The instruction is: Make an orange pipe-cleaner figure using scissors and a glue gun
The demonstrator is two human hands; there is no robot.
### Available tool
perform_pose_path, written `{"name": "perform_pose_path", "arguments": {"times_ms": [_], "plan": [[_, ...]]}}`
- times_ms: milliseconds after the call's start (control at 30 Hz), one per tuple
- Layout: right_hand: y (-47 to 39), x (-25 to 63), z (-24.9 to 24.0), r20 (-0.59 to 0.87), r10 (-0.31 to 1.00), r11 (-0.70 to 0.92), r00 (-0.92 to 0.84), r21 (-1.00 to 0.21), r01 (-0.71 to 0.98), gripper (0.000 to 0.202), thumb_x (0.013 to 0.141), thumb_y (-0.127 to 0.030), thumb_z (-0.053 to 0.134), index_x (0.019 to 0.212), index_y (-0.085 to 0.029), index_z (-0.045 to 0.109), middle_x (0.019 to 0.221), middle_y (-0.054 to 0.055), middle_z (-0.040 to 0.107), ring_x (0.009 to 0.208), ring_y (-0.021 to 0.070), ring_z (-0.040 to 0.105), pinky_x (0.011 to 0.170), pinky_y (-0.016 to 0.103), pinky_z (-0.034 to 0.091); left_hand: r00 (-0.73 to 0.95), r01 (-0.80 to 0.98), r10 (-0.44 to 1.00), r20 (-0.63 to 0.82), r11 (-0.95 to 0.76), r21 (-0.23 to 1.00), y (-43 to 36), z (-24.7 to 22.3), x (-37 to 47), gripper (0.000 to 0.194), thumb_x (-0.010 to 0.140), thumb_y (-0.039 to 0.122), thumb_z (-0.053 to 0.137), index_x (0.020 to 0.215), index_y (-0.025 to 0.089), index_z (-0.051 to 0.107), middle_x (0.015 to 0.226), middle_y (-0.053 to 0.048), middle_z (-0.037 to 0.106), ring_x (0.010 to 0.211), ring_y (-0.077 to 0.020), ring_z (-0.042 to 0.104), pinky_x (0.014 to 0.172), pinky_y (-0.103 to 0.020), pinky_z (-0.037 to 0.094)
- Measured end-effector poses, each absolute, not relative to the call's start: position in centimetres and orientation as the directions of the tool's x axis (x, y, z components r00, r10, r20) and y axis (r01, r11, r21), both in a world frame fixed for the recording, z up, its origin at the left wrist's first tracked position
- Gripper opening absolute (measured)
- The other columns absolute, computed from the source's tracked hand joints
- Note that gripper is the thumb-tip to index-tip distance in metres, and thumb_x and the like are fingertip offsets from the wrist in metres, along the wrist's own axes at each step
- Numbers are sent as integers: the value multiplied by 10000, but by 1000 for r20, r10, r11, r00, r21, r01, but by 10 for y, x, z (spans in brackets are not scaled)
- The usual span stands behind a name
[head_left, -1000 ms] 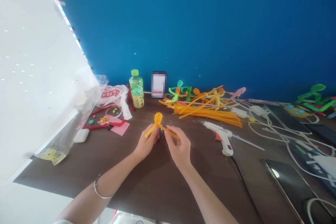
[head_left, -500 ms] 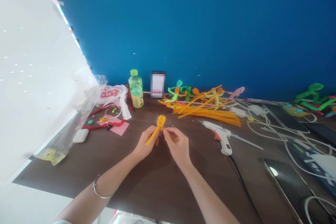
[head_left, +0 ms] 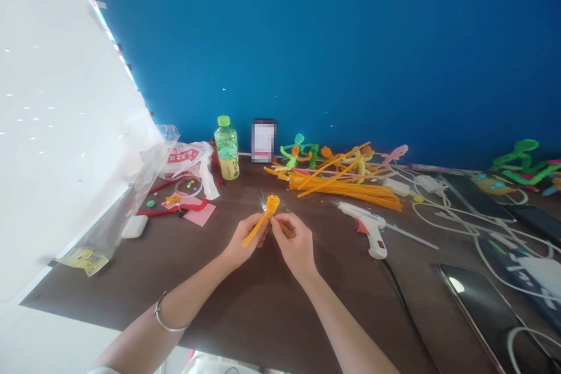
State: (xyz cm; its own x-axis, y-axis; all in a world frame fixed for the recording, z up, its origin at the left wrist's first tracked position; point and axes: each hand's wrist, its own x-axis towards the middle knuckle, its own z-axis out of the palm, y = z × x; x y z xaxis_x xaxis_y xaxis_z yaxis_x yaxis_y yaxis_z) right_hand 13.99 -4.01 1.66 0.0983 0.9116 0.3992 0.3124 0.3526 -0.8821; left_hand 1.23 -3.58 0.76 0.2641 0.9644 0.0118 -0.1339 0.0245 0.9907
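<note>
Head view: the left hand (head_left: 241,242) and the right hand (head_left: 298,242) come close together over the middle of the dark counter (head_left: 263,310), both working on one orange coil (head_left: 272,204) of fuzzy stem. The coil stands up above the fingertips, leaning slightly to the right. One orange strand (head_left: 253,232) runs down from it across the left hand, and another orange end shows beside the right hand's thumb. The left fingers are closed around the base of the coil; the right thumb and forefinger are pinched together at its lower right side. A metal blade (head_left: 262,198) pokes up just behind the coil; its lower part is hidden, so which fingers hold it, if any, cannot be told. A silver bracelet (head_left: 164,321) circles the left forearm.

Beyond the hands, to the right, lies a bundle of orange stems (head_left: 350,191), with small fuzzy figures behind it. A white glue gun (head_left: 374,228) rests nearer, its black cord (head_left: 405,298) trailing toward the front edge. On the left are a green-capped bottle (head_left: 228,155), standing upright, a pink paper (head_left: 204,215) and a white case (head_left: 135,227).
</note>
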Motion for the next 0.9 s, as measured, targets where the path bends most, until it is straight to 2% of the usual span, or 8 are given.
{"name": "perform_pose_path", "arguments": {"times_ms": [267, 600, 733, 833, 900], "plan": [[-43, 136, 12, 447, 887, 389, 114, -858, 335, 88, 765, -251, 552, 724, -181, 587, 702, 23, 631, 647, 150, 608, 616, 267, 509, 180, -67, 984, 10, 2, 998, -41, 10, 15, 377, 766, 501, 488, 699, 132, 531, 541, 35, 368, 450, -45, 316, 399, -190, 227], [-45, 135, 17, 499, 863, 444, 86, -827, 345, 107, 775, -247, 545, 698, -189, 592, 684, 16, 622, 627, 141, 595, 603, 254, 500, 135, -201, 980, -145, 171, 965, -35, 1, 15, 427, 702, 553, 539, 623, 138, 473, 492, 62, 328, 393, -25, 269, 365, -176, 212], [-45, 136, 19, 489, 869, 437, 75, -829, 348, 111, 778, -238, 544, 692, -189, 596, 669, 11, 620, 616, 138, 590, 603, 250, 491, 160, -206, 981, -111, 143, 968, -35, 1, 14, 429, 731, 537, 514, 586, 140, 444, 466, 68, 310, 387, -22, 269, 372, -173, 205], [-45, 137, 20, 487, 870, 432, 80, -830, 354, 119, 780, -244, 541, 695, -191, 605, 660, 9, 620, 613, 140, 589, 603, 254, 489, 162, -207, 985, -60, 93, 974, -34, 1, 14, 387, 743, 517, 512, 656, 140, 488, 458, 75, 315, 373, -23, 275, 366, -172, 206], [-45, 137, 20, 488, 869, 431, 83, -829, 357, 122, 780, -248, 538, 699, -192, 611, 662, 9, 624, 611, 140, 590, 600, 253, 488, 158, -237, 986, -48, 85, 968, -34, 2, 15, 357, 740, 505, 525, 802, 153, 510, 476, 82, 353, 362, -23, 278, 356, -166, 201]]}}
